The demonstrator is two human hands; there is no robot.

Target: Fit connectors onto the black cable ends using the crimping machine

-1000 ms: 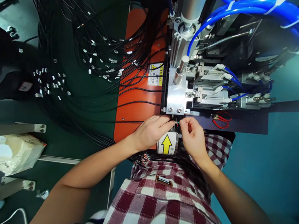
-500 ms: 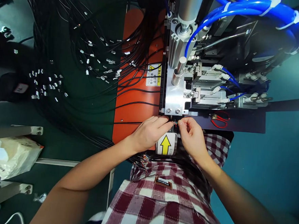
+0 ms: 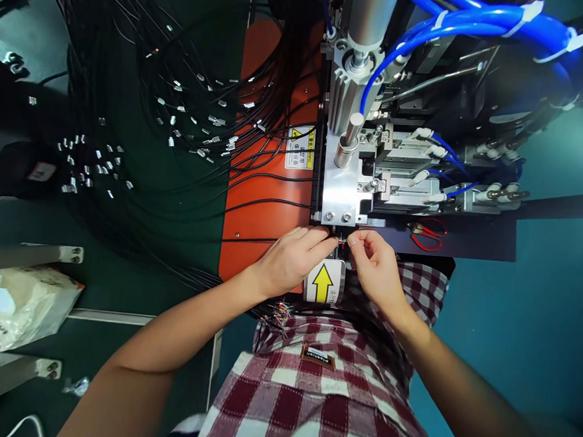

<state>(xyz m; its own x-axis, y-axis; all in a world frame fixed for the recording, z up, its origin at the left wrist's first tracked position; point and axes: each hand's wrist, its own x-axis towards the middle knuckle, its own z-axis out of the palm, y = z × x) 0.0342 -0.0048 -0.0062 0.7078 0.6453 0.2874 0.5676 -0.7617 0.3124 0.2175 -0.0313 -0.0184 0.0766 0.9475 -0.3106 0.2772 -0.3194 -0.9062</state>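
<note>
Small coloured wire ends (image 3: 342, 241) show between my two hands, just below the front edge of a metal machine block (image 3: 340, 195). My left hand (image 3: 296, 259) is closed at the end of a black cable (image 3: 250, 240) that crosses the orange plate (image 3: 263, 263); its fingertips press by the wires. The thumb and forefinger of my right hand (image 3: 374, 261) pinch the tips of the coloured wires from the right. Under the hands lies a white label with a yellow arrow (image 3: 323, 282).
Many black cables with silver connectors (image 3: 218, 120) spread over the green table (image 3: 173, 197). Red-handled scissors (image 3: 427, 235) lie right of the block. A bundle of stripped wires (image 3: 281, 313) is near the shirt. A plastic bag (image 3: 41, 301) sits at the left, with blue hoses (image 3: 465, 17) above.
</note>
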